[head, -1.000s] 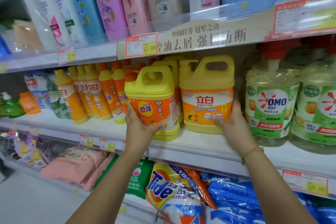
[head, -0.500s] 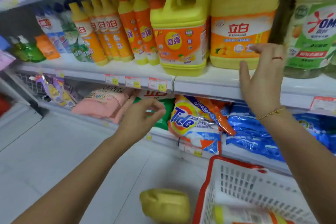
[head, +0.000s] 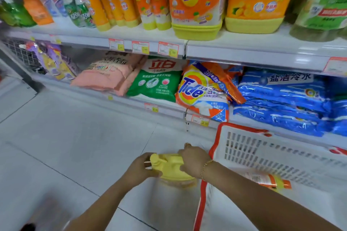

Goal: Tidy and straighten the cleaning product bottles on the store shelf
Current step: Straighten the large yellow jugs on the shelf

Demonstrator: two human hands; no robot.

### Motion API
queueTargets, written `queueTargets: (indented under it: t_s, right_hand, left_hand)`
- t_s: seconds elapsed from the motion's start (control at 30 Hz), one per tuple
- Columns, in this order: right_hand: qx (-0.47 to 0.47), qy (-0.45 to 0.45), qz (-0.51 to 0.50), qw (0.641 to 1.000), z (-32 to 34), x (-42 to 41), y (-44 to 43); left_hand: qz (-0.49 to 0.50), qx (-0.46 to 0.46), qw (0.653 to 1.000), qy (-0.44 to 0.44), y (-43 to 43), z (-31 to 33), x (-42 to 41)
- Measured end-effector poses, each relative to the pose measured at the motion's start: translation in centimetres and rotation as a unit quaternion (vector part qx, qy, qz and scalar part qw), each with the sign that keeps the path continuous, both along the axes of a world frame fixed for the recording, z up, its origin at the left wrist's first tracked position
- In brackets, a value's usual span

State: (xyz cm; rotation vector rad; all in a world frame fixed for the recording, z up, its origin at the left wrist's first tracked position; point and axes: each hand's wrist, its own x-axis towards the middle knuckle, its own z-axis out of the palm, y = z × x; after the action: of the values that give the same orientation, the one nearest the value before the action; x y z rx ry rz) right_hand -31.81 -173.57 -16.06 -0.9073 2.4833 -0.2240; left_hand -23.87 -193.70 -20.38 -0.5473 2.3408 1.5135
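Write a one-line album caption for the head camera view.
Left hand and right hand grasp a yellow jug on the floor beside a red-rimmed basket, below a shelf of detergent bottles.

Pale tiled floor (head: 75, 146) lies below white store shelving (head: 244, 50).

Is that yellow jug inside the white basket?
No, the yellow jug stands on the floor, just outside the red rim of the white basket.

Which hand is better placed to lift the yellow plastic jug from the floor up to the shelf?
Probably the right hand: it curls over the top of the yellow plastic jug, where its handle seems to be. The left hand only grips the cap end, steadying it.
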Motion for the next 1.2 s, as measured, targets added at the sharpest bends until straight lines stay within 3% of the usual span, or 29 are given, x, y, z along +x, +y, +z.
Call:
queueTargets:
  t_s: [0.17,0.27,0.43,0.53,0.6,0.73,0.8,0.83,0.97,1.2]
  right_hand:
    - [-0.046,-0.007,-0.049,0.998,1.7,0.0,-1.0]
    - [-0.096,0.006,-0.066,0.993,5.9,-0.8,-0.5]
    - [-0.238,0.009,-0.109,0.965,17.0,-2.0,3.8]
    - [-0.330,0.064,-0.126,0.933,23.2,-2.3,7.5]
    - [-0.416,0.099,-0.140,0.893,26.6,-2.6,10.2]
    - [-0.643,0.101,-0.135,0.747,31.4,-4.7,15.4]
    - [-0.687,0.122,-0.153,0.699,32.0,-6.6,18.2]
    - [-0.676,0.138,-0.173,0.703,31.7,-7.6,19.5]
    - [-0.565,0.146,-0.235,0.777,27.7,-11.4,23.9]
    - [-0.500,0.190,-0.254,0.806,24.0,-15.2,25.2]
  left_hand:
    - [0.009,0.067,0.998,0.001,-0.1,0.6,2.0]
    - [0.014,0.087,0.996,0.022,0.9,3.0,2.9]
    - [0.049,0.033,0.988,0.141,4.2,10.5,0.8]
    - [0.056,-0.021,0.968,0.245,6.4,17.6,-1.6]
    - [0.038,-0.050,0.947,0.314,8.5,22.0,-3.6]
    - [0.034,-0.074,0.896,0.436,12.5,29.1,-9.3]
    - [0.032,-0.071,0.879,0.470,14.6,31.5,-12.2]
    - [0.025,-0.065,0.871,0.486,16.0,32.6,-13.5]
    - [-0.007,-0.049,0.863,0.503,20.5,34.5,-17.3]
    - [-0.068,-0.008,0.905,0.421,22.7,32.4,-22.7]
